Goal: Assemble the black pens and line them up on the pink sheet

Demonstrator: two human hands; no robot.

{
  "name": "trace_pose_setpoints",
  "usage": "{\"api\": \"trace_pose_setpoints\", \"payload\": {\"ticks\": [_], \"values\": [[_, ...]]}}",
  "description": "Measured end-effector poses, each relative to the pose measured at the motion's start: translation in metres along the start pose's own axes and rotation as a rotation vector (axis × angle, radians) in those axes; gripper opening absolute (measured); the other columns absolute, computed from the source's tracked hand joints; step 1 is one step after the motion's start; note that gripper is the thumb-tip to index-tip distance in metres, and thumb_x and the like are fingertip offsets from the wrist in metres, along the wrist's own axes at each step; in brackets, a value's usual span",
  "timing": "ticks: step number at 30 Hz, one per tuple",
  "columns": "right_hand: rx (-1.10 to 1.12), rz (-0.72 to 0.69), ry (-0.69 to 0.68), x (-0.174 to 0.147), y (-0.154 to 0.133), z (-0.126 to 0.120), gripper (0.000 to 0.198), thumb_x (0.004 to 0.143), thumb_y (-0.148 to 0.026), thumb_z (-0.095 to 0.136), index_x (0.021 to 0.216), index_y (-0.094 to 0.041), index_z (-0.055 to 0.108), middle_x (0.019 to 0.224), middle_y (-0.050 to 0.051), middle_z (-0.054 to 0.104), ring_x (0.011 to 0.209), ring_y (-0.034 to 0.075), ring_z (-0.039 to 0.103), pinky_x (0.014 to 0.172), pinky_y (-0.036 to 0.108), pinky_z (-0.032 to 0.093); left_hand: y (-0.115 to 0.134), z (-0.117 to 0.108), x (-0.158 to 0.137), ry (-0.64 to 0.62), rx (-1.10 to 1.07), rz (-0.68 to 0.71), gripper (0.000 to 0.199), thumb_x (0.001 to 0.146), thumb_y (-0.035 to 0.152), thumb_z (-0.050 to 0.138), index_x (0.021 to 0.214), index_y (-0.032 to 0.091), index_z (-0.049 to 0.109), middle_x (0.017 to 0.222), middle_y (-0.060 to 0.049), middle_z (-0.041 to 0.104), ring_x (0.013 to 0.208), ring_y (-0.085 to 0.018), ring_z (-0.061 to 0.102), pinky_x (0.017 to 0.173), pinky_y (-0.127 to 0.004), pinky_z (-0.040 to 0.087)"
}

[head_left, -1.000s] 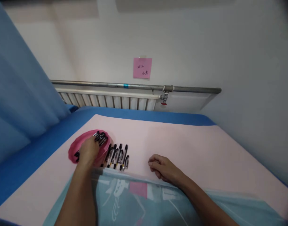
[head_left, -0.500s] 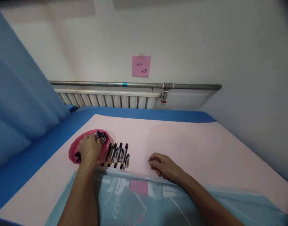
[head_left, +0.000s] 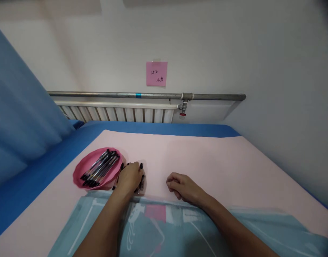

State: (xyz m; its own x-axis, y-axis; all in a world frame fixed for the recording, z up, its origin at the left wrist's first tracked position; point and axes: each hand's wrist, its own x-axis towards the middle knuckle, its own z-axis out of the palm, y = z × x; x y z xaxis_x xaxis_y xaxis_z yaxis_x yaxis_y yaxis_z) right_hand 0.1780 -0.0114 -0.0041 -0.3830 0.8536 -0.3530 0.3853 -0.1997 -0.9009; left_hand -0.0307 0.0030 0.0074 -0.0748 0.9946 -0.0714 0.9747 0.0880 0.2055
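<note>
A pink bowl sits on a pink sheet. A heap of pens lies inside the bowl, see-through with black ends, all at a slant. More pens, the loose ones, lie just to the right of the bowl. The left hand is right over these, back side up, and hides most of them. Its fingers point down and out of sight, so one cannot tell if they pinch a pen.

The right hand rests on the sheet farther right of the bowl, well apart from it. Its fingers are curled in loosely, and no pen shows in them. A light blue cloth with pictures is in front of the bowl. Behind the bowl are a white heater and a metal pipe. A blue curtain hangs to the left of the bowl.
</note>
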Motion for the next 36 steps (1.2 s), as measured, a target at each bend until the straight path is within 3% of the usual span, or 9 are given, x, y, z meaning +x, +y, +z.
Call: {"api": "trace_pose_setpoints", "payload": {"ticks": [9,18,27,33,36], "values": [[-0.029,-0.051,0.031,-0.001,0.0,0.002,0.004,0.072,-0.018,0.047,0.071,-0.017,0.051,0.057,-0.004,0.05,0.039,0.005,0.042,0.036,0.018,0.03,0.007,0.003,0.006,-0.058,0.059,-0.023,0.03,0.079,0.027,0.042,0.092,0.011,0.063,0.092,-0.017,0.067,0.088,-0.025,0.063,0.07,-0.03,0.044],[-0.02,-0.054,0.032,0.0,0.001,0.003,0.004,0.072,-0.017,0.047,0.072,-0.017,0.051,0.057,-0.004,0.051,0.039,0.005,0.042,0.036,0.018,0.03,0.028,0.006,0.0,-0.115,0.029,0.052,0.029,0.074,0.026,0.044,0.086,0.012,0.066,0.087,-0.017,0.069,0.086,-0.03,0.063,0.068,-0.034,0.044],[-0.031,-0.063,0.019,0.002,0.004,0.002,0.003,0.073,-0.019,0.047,0.073,-0.017,0.05,0.058,-0.004,0.052,0.039,0.005,0.042,0.035,0.017,0.03,0.036,0.013,-0.003,-0.185,-0.072,0.163,0.019,0.068,0.026,0.052,0.078,0.018,0.067,0.082,-0.011,0.07,0.082,-0.024,0.064,0.064,-0.027,0.041],[-0.052,-0.076,0.027,0.002,0.005,0.002,0.003,0.073,-0.018,0.047,0.071,-0.018,0.05,0.057,-0.005,0.051,0.038,0.005,0.042,0.036,0.017,0.031,0.037,0.012,-0.004,-0.129,-0.151,0.199,0.026,0.079,0.034,0.043,0.081,0.017,0.063,0.081,-0.008,0.069,0.077,-0.019,0.061,0.063,-0.026,0.038],[-0.055,-0.087,0.048,0.001,0.005,0.003,0.004,0.073,-0.018,0.048,0.071,-0.017,0.05,0.056,-0.005,0.05,0.038,0.005,0.042,0.037,0.017,0.031,0.035,0.01,-0.006,-0.029,-0.24,0.207,0.024,0.081,0.033,0.042,0.08,0.018,0.06,0.077,-0.005,0.066,0.071,-0.015,0.058,0.061,-0.024,0.037]]}}
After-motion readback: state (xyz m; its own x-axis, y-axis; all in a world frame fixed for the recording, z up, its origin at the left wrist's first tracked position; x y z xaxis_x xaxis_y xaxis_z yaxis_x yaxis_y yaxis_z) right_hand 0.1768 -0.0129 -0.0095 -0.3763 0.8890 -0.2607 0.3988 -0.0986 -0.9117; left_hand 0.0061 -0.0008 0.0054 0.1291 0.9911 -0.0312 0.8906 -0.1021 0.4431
